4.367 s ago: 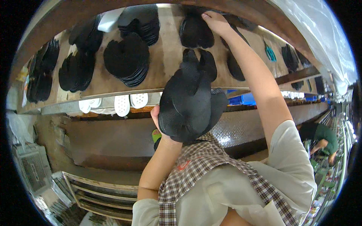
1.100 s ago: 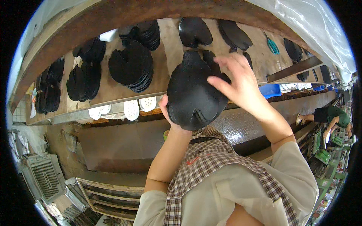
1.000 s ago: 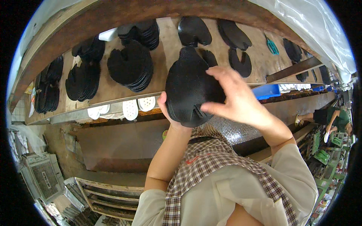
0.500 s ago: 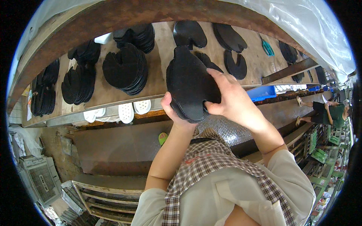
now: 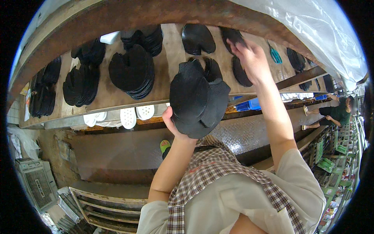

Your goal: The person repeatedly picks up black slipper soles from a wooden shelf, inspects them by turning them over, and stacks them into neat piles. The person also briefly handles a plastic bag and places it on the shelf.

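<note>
My left hand (image 5: 178, 126) is closed round the lower left edge of a fanned stack of black shoe-upper pieces (image 5: 191, 97). The pieces are flat and rounded, with a fine-textured surface, and overlap at different angles. Farther off to the right, my right hand (image 5: 252, 60) reaches over the table, its fingertips pinching the near end of a dark, motion-blurred upper piece (image 5: 233, 36). Just below that hand lies another black upper piece (image 5: 240, 72), partly covered. A notched black piece (image 5: 198, 39) rests at the table's far middle.
Several stacks of black pieces (image 5: 132, 72) stand along the wooden table (image 5: 165, 62). Teal-handled scissors (image 5: 276, 55) lie at the right. Beneath are white clogs (image 5: 127, 118) and a blue crate (image 5: 249, 104). A rusty beam (image 5: 175, 11) crosses above; another person (image 5: 338, 113) stands far right.
My right hand has left the held stack and moved away to the far right pieces. The stack, now only in my left hand, has fanned apart. The other person has shifted posture.
</note>
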{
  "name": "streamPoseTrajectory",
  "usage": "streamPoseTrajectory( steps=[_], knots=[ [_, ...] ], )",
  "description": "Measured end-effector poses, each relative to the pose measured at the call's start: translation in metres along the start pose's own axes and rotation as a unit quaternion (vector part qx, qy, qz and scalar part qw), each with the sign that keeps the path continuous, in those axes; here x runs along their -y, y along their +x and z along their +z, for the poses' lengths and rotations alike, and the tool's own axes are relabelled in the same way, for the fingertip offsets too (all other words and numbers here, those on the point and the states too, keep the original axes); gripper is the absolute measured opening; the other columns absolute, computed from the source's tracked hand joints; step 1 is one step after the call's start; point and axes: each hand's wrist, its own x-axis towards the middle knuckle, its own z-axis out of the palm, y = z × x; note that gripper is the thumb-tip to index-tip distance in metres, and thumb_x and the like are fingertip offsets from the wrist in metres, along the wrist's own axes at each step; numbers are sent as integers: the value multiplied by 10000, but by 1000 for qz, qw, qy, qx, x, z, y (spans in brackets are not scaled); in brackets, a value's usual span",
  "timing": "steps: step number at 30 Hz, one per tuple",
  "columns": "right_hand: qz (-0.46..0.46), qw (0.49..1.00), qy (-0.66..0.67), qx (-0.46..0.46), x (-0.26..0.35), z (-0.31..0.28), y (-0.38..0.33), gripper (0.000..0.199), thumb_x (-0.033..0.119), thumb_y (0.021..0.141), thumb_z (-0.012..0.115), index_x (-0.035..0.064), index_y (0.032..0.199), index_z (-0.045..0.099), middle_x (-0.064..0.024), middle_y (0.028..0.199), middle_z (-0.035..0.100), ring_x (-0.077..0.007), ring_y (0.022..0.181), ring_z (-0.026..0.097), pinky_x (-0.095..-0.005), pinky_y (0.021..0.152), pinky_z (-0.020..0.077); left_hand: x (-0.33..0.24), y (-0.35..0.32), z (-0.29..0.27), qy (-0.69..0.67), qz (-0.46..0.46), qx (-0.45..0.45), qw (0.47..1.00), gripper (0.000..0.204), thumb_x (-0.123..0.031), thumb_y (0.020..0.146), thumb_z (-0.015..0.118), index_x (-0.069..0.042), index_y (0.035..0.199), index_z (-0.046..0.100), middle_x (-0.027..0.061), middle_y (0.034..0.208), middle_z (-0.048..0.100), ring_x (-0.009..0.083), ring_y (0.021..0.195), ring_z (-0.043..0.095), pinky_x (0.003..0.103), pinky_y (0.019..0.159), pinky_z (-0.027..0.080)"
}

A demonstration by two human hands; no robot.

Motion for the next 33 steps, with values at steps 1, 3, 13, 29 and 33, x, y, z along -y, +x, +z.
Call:
streamPoseTrajectory(
  steps=[1, 3, 13, 29, 33],
  knots=[
    [-28, 990, -139, -16, -9, 3, 16, 360, 164, 851, 610, -64, 1130, 599, -166, 1083, 649, -222, 1012, 614, -314, 885, 476, -1, -3, -2, -9, 1, 11, 1000, 776, -545, 789, 490, -57, 1387, 413, 168, 1375, 473, 356, 1212, 500, 471, 1031, 399],
    [-122, 933, -337, -39, -34, 16, 45, 399, 202, 830, 622, -47, 1140, 611, -202, 1116, 639, -301, 1042, 613, -335, 938, 452, -2, -10, -5, -10, -4, -5, 1000, 767, -539, 793, 483, -63, 1391, 412, 168, 1380, 469, 356, 1218, 495, 473, 1038, 389],
    [-245, 874, -413, 73, -6, 34, 21, 512, 347, 804, 691, 44, 1203, 586, -189, 1247, 550, -361, 1156, 508, -435, 1007, 385, -16, -12, -9, -20, -4, 22, 1000, 740, -535, 801, 463, -71, 1377, 432, 164, 1386, 458, 350, 1229, 480, 479, 1049, 370],
    [-227, 839, -299, 393, 48, 49, -87, 552, 179, 582, 819, 8, 1047, 574, -141, 1131, 558, -342, 1102, 511, -422, 959, 403, 3, -7, -2, -173, -37, 187, 966, 773, -628, 865, 343, -74, 1403, 384, 151, 1379, 452, 306, 1245, 467, 432, 1053, 373],
    [-213, 891, -245, 317, 66, 16, -50, 592, 202, 580, 848, 31, 1086, 590, -129, 1160, 568, -296, 1131, 528, -380, 982, 399, -8, -21, -10, -80, -39, 78, 993, 816, -610, 844, 394, -43, 1428, 340, 174, 1426, 399, 348, 1286, 417, 481, 1095, 302]
  ],
)
